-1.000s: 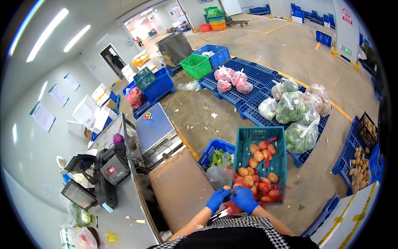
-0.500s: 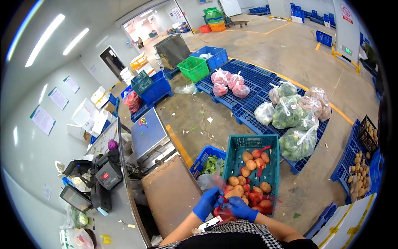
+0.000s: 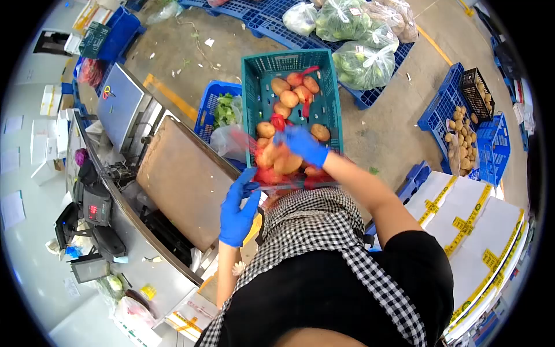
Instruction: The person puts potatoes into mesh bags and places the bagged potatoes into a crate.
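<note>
A green plastic crate (image 3: 339, 110) stands in front of me, holding loose potatoes (image 3: 289, 99) and red mesh bags. Near its front end lies a red mesh bag of potatoes (image 3: 281, 161), partly smeared by motion. My right hand (image 3: 304, 144), in a blue glove, is over this bag; its fingers are blurred against the red mesh, so their grip is unclear. Beside the crate's front left corner is my left hand (image 3: 237, 211), also blue-gloved, with thumb and fingers apart and nothing visible held. Its fingertips are close to the mesh at the crate's edge.
Left of the crate are a blue basket of leafy greens (image 3: 225, 110) and a brown-topped platform (image 3: 179, 179). Bagged vegetables (image 3: 364, 63) rest on a blue pallet (image 3: 370, 99). White taped boxes (image 3: 462, 225) stand at right. A scale display (image 3: 95, 208) is on the left counter.
My view has tilted down. The hands, earlier together at the red mesh, are now apart: the right has gone forward over the crate, the left has drawn back and opened.
</note>
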Demonstrator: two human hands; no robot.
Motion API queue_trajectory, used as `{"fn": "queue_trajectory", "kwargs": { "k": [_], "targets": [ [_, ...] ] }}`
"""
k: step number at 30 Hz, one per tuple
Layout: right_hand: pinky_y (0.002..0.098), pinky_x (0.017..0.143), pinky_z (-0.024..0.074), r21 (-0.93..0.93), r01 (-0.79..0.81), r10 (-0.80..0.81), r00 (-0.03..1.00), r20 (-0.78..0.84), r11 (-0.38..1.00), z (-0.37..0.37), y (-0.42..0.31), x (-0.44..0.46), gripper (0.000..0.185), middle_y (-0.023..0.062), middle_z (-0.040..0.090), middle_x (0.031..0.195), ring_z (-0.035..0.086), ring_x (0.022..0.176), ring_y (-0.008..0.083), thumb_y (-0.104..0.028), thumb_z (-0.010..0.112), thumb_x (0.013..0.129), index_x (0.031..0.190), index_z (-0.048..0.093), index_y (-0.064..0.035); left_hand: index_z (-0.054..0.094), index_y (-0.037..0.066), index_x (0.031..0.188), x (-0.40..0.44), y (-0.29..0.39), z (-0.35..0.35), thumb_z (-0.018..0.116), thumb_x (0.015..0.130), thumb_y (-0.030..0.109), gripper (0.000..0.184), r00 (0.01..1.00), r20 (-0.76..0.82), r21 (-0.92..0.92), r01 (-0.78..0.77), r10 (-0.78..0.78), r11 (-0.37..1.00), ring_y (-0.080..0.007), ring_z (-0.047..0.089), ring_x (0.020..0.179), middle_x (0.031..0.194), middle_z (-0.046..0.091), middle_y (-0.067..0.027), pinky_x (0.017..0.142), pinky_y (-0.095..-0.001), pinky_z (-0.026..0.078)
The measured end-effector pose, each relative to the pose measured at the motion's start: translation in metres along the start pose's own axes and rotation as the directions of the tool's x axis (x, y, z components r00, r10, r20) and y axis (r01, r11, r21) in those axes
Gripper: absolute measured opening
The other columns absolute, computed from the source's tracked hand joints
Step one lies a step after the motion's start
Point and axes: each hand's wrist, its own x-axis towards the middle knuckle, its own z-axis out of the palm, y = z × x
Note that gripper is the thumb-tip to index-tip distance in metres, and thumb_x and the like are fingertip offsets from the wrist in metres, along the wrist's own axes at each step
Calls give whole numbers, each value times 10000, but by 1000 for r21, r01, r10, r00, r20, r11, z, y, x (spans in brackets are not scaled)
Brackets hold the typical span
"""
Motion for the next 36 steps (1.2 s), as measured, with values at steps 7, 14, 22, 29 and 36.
{"fn": "queue_trajectory", "kwargs": {
  "k": [7, 14, 22, 29, 36],
  "targets": [
    [375, 548, 457, -498, -43, -6, 995, -96, 866, -92, 110, 122, 198, 172, 598, 672, 595, 618, 290, -203, 547, 758, 730, 612, -18, 532, 14, 1144, -54, -56, -22, 557, 848, 81, 304, 968, -83, 1, 238, -237, 971, -118, 553, 914, 1044, 589, -70, 813, -259, 439],
    [376, 731, 475, -716, -337, 241, 941, -237, 612, -164, 119, 152, 218, 162, 631, 875, 607, 813, 317, -227, 543, 769, 916, 653, -109, 530, -15, 1119, -84, -63, -7, 484, 891, 97, 257, 902, -83, -71, 418, -423, 906, -161, 527, 985, 1083, 576, -97, 872, -282, 401],
    [382, 762, 463, -560, -524, 134, 795, -591, 642, -120, 228, 99, 268, 167, 608, 966, 595, 881, 315, -188, 506, 778, 946, 608, -5, 481, -28, 1170, -77, -48, 11, 456, 907, 109, 297, 820, -46, -206, 550, -570, 809, -176, 544, 962, 1098, 573, -123, 858, -289, 410],
    [335, 508, 488, 323, -883, 939, 300, -168, 340, 21, 257, 32, 237, 136, 597, 671, 601, 611, 245, -274, 588, 760, 760, 597, -38, 473, -28, 1176, -67, -46, 6, 448, 907, 69, 288, 820, -13, -161, 563, -572, 810, -183, 534, 1001, 1124, 555, -127, 876, -299, 417],
    [397, 642, 466, -738, -339, 404, 910, -98, 583, -5, 262, 16, 239, 179, 615, 729, 600, 668, 304, -244, 514, 760, 699, 632, -45, 557, 19, 1103, -64, -61, 3, 538, 860, 95, 256, 863, -34, -63, 502, -505, 863, -150, 554, 986, 1074, 591, -98, 874, -274, 416]
  ]
}}
